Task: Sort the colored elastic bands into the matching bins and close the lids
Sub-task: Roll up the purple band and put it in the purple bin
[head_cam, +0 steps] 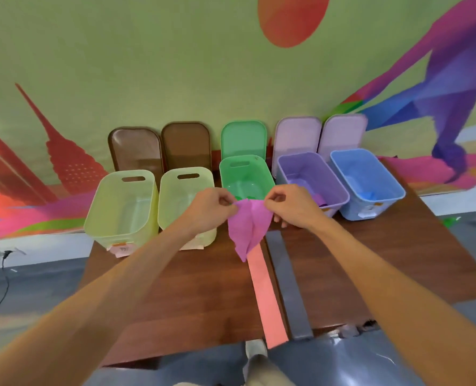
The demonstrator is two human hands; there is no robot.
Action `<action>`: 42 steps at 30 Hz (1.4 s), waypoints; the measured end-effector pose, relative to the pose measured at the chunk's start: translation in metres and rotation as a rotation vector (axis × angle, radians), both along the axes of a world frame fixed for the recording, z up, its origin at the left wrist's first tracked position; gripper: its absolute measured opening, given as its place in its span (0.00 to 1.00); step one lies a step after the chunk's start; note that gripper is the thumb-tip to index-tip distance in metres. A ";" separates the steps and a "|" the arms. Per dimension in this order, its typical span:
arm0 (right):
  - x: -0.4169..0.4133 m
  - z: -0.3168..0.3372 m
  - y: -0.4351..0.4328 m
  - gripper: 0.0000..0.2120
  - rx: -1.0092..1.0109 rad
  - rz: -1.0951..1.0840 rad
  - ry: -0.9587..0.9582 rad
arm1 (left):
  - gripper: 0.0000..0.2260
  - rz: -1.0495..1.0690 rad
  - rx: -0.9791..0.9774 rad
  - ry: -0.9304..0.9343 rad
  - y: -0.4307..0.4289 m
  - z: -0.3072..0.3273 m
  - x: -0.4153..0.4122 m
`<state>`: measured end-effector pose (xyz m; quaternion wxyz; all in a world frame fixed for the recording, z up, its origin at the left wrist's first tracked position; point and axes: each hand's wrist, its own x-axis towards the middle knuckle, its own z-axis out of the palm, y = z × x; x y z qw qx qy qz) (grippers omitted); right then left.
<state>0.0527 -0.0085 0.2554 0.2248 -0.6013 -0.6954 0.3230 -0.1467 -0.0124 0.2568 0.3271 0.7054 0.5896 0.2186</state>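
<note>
Over the table [175,288], head view: the left hand [211,207] and right hand [289,207] each pinch the magenta band [249,229] by its top edge, fingers curled tight on it. From the band, the open green bin [245,174] sits at 12 o'clock and the open purple bin [306,165] at 2. A salmon band [264,296] lies at 6 and a grey band [289,285] at 5.

A magenta band [248,227] hung crumpled, pinched by its top corners, before the green bin [248,174]. A salmon band [266,296] and a grey band [289,285] lay flat, side by side, on the bench [189,288]. Two yellow-green bins [120,201], the green bin, a purple bin [328,174] and a blue bin [381,174] stood open in a row, their lids [243,139] propped upright behind.
</note>
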 end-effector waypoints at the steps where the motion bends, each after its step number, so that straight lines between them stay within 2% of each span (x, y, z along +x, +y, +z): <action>1: 0.004 0.008 0.000 0.05 0.042 -0.047 0.011 | 0.06 -0.003 0.016 -0.011 0.002 0.009 0.005; 6: 0.032 0.044 0.017 0.07 0.270 -0.377 0.060 | 0.06 0.031 0.110 -0.121 0.030 0.050 0.036; 9: 0.054 0.065 0.033 0.08 0.365 -0.502 0.026 | 0.05 0.061 0.132 -0.219 0.051 0.069 0.060; 12: 0.077 0.081 0.052 0.10 0.423 -0.576 0.032 | 0.06 0.073 0.151 -0.297 0.072 0.084 0.085; 19: 0.134 0.099 0.103 0.09 0.436 -0.623 0.186 | 0.06 0.094 0.150 -0.374 0.129 0.099 0.141; 26: 0.177 0.052 0.160 0.08 0.284 -0.528 0.172 | 0.06 0.156 0.033 -0.299 0.187 0.054 0.195; 30: 0.212 0.011 0.189 0.06 0.143 -0.522 0.159 | 0.05 0.248 -0.085 -0.208 0.214 0.008 0.210; 34: 0.232 -0.034 0.201 0.06 -0.028 -0.413 0.081 | 0.06 0.355 -0.165 -0.173 0.227 -0.037 0.223; 40: 0.232 -0.077 0.204 0.05 -0.179 -0.263 0.052 | 0.02 0.325 -0.240 -0.260 0.228 -0.065 0.245; 42: 0.228 -0.089 0.203 0.06 -0.213 -0.215 0.029 | 0.07 0.303 -0.279 -0.279 0.225 -0.073 0.248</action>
